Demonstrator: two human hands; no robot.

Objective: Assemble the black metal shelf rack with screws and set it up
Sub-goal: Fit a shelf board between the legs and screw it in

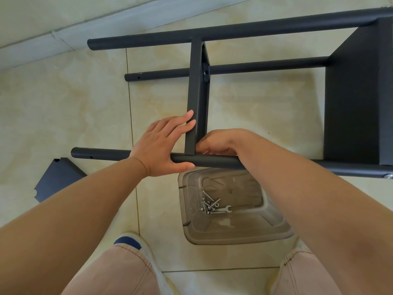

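The black metal rack lies on its side on the tiled floor. Its near tube (212,161) runs left to right under my hands. A narrow middle shelf (196,81) stands on edge between that tube and the far tube (234,31). My left hand (161,145) presses straight fingers against the shelf's left face, thumb along the near tube. My right hand (217,141) reaches over the tube with fingers curled at the joint of shelf and tube; what they hold is hidden. A larger end shelf (357,92) is fixed at the right.
A clear plastic box (244,235) sits on the floor just below the near tube, holding several screws (209,205) and a small wrench (225,209). A loose black panel (57,179) lies at the left. My knees and a shoe (136,241) fill the bottom edge.
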